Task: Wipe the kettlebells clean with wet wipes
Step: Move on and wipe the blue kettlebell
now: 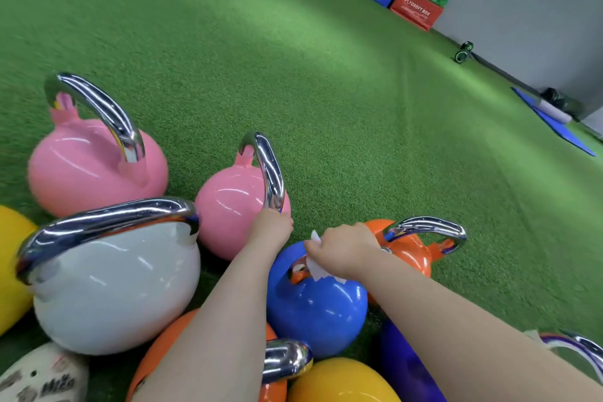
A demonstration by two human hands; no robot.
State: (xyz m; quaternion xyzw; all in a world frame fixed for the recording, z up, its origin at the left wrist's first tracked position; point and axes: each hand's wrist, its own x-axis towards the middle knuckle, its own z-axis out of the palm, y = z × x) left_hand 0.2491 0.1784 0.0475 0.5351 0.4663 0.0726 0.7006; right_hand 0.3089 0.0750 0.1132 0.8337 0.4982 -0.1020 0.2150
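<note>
Several coloured kettlebells with chrome handles stand on green turf. My left hand grips the base of the chrome handle of the small pink kettlebell. My right hand holds a white wet wipe against the handle of the blue kettlebell, which stands just in front of the pink one. An orange kettlebell is right behind my right hand. A larger pink kettlebell and a white one are on the left.
Yellow, orange and purple kettlebells crowd the near edge under my forearms. Open turf stretches ahead. Blue, green and red plyo boxes line the far grey wall, with a blue mat at the right.
</note>
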